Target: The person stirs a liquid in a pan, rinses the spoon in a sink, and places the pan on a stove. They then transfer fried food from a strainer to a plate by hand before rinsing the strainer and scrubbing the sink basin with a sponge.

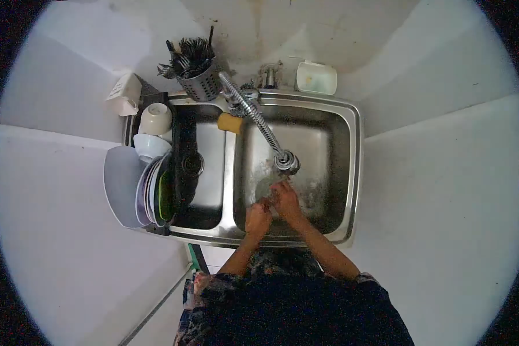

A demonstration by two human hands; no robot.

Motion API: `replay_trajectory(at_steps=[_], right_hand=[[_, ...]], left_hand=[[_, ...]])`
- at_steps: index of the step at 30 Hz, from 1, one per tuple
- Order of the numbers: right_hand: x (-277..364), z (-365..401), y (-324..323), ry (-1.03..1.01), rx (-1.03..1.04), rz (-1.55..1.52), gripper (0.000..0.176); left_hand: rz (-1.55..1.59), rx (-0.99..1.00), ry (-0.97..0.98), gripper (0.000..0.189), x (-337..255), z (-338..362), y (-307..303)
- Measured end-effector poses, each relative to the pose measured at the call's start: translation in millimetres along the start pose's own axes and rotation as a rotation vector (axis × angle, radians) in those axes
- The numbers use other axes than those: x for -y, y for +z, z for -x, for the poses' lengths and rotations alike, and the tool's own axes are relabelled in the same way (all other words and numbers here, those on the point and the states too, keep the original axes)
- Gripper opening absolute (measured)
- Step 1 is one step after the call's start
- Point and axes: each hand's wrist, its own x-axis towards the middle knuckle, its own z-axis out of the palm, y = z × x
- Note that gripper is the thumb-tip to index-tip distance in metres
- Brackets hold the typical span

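Both my hands are low over the right basin of the steel sink (334, 184), just below the spray head (286, 162) of the spring-hose tap. My left hand (259, 219) is closed, its fingers curled. My right hand (285, 199) is beside it, closer to the spray head, with its fingers bent together. Between and ahead of them is a pale, see-through blur (264, 187). Whether it is a clear dish or splashing water, I cannot make out.
A yellow sponge (230, 123) lies on the divider near the tap. Left of the sink, a rack holds upright plates (150, 193), a white bowl (150, 146) and a cream cup (155, 119). Behind stand a perforated cutlery holder (200, 85) and a pale plastic tub (316, 79).
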Motion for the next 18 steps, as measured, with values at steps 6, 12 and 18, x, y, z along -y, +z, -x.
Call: replay_trajectory(at_steps=[6,12,18], right_hand=[[22,0,0,-0.105,-0.013,0.048,0.027],[-93,19,49,0.572,0.196,-1.000,0.025],[39,-20,-3,1.106,0.060,-1.245,0.044]], left_hand=[[-0.016,-0.040,0.052,0.015,-1,3,-10],[0.376,-0.074,-0.020,0.011,-8,12,-19],[0.588,0.095,0.006,0.022,8,-4,-14]])
